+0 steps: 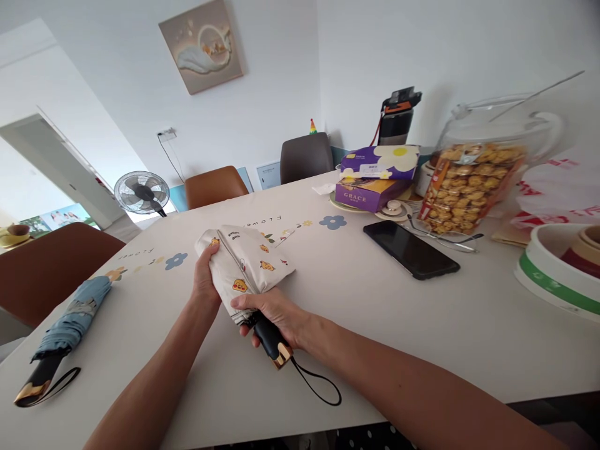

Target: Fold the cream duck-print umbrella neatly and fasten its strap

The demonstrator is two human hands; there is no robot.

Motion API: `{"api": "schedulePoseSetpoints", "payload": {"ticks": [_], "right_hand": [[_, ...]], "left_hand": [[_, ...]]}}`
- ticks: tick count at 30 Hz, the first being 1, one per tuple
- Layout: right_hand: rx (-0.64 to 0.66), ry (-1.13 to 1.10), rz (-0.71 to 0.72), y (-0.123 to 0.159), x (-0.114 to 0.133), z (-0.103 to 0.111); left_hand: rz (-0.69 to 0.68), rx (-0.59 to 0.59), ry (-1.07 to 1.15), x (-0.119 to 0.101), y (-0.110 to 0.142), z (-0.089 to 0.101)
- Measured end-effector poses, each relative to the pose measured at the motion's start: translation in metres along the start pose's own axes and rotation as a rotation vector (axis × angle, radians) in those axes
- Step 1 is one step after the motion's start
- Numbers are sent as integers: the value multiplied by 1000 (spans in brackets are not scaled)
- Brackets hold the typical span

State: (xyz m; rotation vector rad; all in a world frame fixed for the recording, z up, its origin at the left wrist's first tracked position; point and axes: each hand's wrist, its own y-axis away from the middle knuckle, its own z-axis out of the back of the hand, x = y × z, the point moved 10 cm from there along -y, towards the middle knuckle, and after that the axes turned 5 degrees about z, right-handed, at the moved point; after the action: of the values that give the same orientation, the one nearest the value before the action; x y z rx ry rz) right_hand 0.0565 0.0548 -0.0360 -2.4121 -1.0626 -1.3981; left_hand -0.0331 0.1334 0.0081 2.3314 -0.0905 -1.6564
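Observation:
A cream folding umbrella [255,265] with small printed cartoon figures lies tilted between my two hands, just over the white table. Its canopy is gathered in loose folds. My left hand [207,272] grips the canopy's left side, thumb on top. Lower down, my right hand [276,315] is wrapped round the canopy's base and the top of the black handle. The handle's gold end and a black wrist strap [323,387] stick out below it. At the far left of the table lies a blue folded umbrella [75,315] with a black and gold handle.
A black phone [410,249], eyeglasses [450,240], a purple box [370,192], a dark bottle [397,119], a jug [497,131], a bag of round snacks [469,187] and a tape roll [553,272] occupy the right side. Chairs [215,185] and a fan [142,192] stand beyond the table.

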Motion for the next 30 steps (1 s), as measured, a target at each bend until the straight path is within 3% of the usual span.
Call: {"api": "schedulePoseSetpoints", "payload": {"ticks": [6,15,30], "right_hand": [[0,-30,-57,3,2,-2],[-27,4,72,0,9,-2],[-97,-1,105,-3,13,4]], "left_hand": [[11,-9,97,1,3,-1],[30,-5,196,6,-2,2],[79,-31,185,13,-4,4]]}}
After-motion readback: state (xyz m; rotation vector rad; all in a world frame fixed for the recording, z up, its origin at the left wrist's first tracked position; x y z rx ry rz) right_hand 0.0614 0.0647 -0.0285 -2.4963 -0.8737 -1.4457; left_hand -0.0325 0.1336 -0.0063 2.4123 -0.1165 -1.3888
